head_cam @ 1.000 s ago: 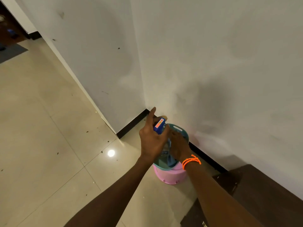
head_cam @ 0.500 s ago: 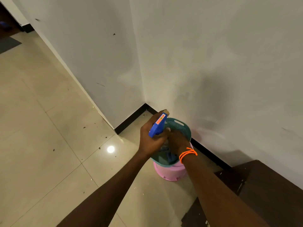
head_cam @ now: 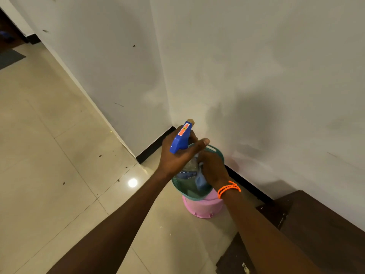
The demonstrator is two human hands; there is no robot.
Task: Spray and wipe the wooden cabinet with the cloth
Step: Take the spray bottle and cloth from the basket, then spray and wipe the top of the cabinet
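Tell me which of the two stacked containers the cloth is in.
The teal basket on top; the blue cloth hangs inside it. The pink tub sits underneath.

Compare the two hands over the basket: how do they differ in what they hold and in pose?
The left hand grips the spray bottle, thumb stretched out; the right hand holds the blue cloth. The left sits higher; the right reaches into the green basket. Both are over the basket.

Beige tiled floor (head_cam: 49, 155), pink stool (head_cam: 203, 207) and dark wooden cabinet (head_cam: 316, 224) directly on it
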